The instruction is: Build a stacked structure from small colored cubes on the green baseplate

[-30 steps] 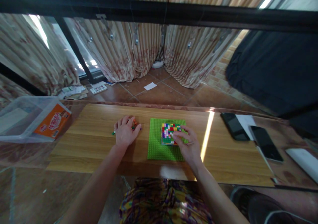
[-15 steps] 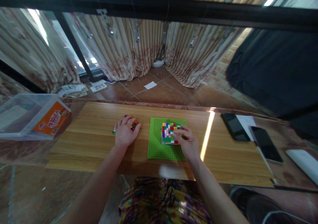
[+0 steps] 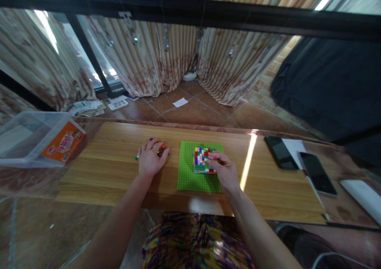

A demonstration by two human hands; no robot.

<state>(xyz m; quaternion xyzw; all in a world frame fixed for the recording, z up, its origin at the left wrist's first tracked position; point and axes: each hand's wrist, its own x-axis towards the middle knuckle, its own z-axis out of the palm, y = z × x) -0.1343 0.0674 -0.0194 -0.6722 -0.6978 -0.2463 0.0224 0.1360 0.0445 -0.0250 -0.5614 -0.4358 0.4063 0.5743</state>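
Note:
On the tabletop lies a green studded baseplate [image 3: 186,178], and a low block of many-coloured toy bricks [image 3: 201,158] stands on it. My right hand [image 3: 225,173] reaches over the block's right side, thumb and fingers closed in a pinch at its top studs. Whatever is between those fingertips is too small or hidden to make out. Left of the baseplate, my left hand [image 3: 150,160] rests on the table with its fingers apart. Small loose bricks [image 3: 161,149] show around and partly beneath its fingers.
A clear plastic box [image 3: 35,140] with an orange label stands at the far left. Two dark phones, one [image 3: 281,152] nearer the bricks and another [image 3: 318,173] farther right, lie by white paper [image 3: 294,149]. A white object [image 3: 361,197] sits at the right edge.
The fingers of my right hand have drawn closer together and shifted slightly over the brick block. My left hand stays over the loose bricks.

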